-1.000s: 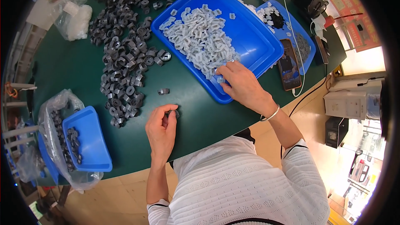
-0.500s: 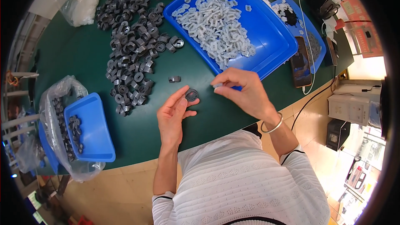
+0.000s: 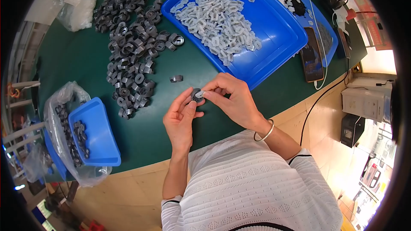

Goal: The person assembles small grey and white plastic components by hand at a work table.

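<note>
My left hand (image 3: 182, 117) grips a round dark grey plastic part (image 3: 195, 95) between thumb and fingers, its hollow side facing up. Pinched in my right hand (image 3: 231, 98) is a small whitish plastic piece (image 3: 200, 94), held against the open face of the dark part. How far it sits inside cannot be made out. Just beyond my hands lies a single dark grey part (image 3: 176, 78) on the green table (image 3: 150, 139). Many similar white pieces (image 3: 216, 21) fill one side of the large blue tray (image 3: 274, 55) ahead of me.
A long heap of dark grey round parts (image 3: 132, 55) spreads left of the tray. At far left, a small blue tray (image 3: 102, 132) stands beside a clear plastic bag (image 3: 70, 102). A phone (image 3: 311, 57), white cable (image 3: 317, 30) and another blue tray (image 3: 327, 47) lie at the right.
My right hand has moved left, bringing the white piece from beside the large tray to the dark part. My left hand still holds that part, nearly in the same place.
</note>
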